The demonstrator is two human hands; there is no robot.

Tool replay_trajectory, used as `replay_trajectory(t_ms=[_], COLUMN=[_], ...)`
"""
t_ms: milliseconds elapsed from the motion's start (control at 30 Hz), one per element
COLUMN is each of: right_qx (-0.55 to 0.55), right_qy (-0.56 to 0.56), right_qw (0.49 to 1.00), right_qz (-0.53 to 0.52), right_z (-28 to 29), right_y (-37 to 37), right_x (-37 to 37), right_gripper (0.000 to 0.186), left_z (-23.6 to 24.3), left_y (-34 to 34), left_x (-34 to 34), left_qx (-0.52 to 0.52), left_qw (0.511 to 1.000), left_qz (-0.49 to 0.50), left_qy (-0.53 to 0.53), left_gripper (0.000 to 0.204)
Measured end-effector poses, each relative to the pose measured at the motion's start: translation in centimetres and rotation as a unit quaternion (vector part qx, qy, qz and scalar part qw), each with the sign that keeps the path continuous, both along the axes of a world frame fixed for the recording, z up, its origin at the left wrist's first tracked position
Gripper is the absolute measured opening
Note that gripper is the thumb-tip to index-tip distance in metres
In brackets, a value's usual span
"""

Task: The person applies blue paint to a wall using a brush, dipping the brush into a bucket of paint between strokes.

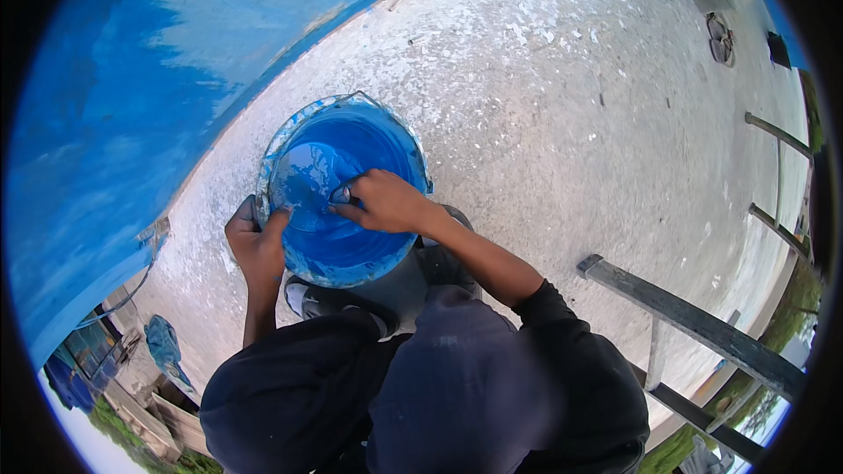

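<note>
Bucket [338, 280], just off ctr twd 10 o'c, looks plastic: inner wall smooth & semi-glossy, rim rough w/ crusted splashes; paint [338, 250] inside is wet, v. glossy; thin wire [360, 94] at its 12 looks metal. Wall [97, 123] at 10 o'c: painted, streaky, w/ slight sheen; pale part twd 11 is more matt. Floor [544, 140] twd 1-2 o'c: matt, gritty, concrete-like, w/ thin dry flakes [546, 35]. Sleeve [575, 360] at 4-5 o'c & trousers [290, 386] at 7: soft matt cloth. Beam [694, 320] at 4 o'c: worn, dull, wood or metal, can't tell. Crumpled sheet [165, 347] at 8: cloth or plastic, unclear
</note>
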State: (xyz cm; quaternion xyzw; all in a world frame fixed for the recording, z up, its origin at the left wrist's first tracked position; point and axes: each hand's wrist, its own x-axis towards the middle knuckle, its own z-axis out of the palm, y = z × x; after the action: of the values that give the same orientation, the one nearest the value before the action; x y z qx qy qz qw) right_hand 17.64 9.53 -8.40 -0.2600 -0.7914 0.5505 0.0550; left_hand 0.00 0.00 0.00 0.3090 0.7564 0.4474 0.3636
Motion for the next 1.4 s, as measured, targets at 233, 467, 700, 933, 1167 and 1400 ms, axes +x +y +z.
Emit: replay_trajectory(t_ms=[233,467,700,933,1167,1400], right_qx=[0.147,0.141,-0.046,0.055,0.027,-0.011], right_qy=[0.043,-0.019,0.076,0.104,0.124,0.107], right_qw=[0.974,0.989,0.991,0.977,0.972,0.968], right_qz=[-0.165,-0.042,-0.100,-0.179,-0.196,-0.226], right_z=[-0.3,-1.3,1.6,0.7,0.3,2.7], right_y=[0.3,-0.7,1.3,0.1,-1.2,0.0], right_x=[-0.7,-0.6,-0.5,-1.9,-2.6,-2.9], right_gripper=[0.025,0.026,0.028,0.020,0.020,0.023], left_z=[-0.2,-1.3,-0.5,-0.7,-1.1,-2.2], left_y=[0.0,-1.4,-0.9,-1.3,-1.8,-2.1], left_x=[0.3,-0.9,-0.3,-0.8,-1.0,-1.5], left_qx=[0.004,0.019,0.031,0.021,0.048,0.031], left_qw=[1.000,0.999,0.997,0.999,0.997,0.999], left_qz=[-0.009,0.021,0.043,0.040,0.041,0.025], left_qy=[-0.016,-0.031,-0.054,-0.006,-0.034,-0.002], left_gripper=[0.018,0.025,0.013,0.006,0.008,0.011])
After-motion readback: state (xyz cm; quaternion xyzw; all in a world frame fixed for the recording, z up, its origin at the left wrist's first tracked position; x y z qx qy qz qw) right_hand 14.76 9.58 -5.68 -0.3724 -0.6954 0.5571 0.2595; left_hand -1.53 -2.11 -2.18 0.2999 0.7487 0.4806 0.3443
